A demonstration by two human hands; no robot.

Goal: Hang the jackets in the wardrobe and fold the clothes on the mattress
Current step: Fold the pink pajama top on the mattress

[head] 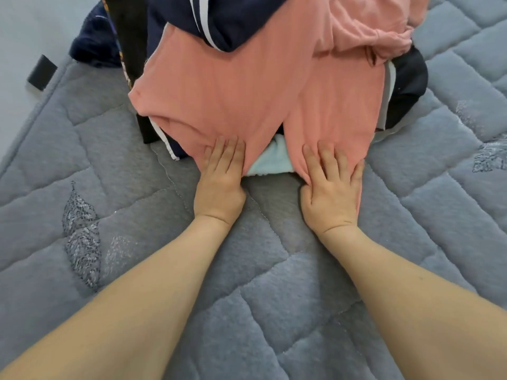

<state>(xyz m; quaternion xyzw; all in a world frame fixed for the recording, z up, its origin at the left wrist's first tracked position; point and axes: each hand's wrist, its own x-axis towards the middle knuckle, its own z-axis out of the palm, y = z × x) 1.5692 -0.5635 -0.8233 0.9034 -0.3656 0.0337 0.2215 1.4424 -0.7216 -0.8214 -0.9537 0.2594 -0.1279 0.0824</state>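
A pink garment (247,100) lies spread over a pile of clothes on the grey quilted mattress (247,270), its two lower ends pointing toward me. My left hand (219,185) rests flat on the left end, fingers straight and together. On the right end my right hand (332,193) presses with straight, spread fingers, its thumb at the hem. A pale mint cloth (271,160) peeks out between the two ends. A navy garment with white stripes (233,20) lies on top of the pink one at the back.
More dark clothes stick out under the pile: a black piece (408,83) at the right and navy fabric (93,48) at the left. The mattress edge runs diagonally at the left, with pale floor (22,28) and a small black object (42,72) beyond.
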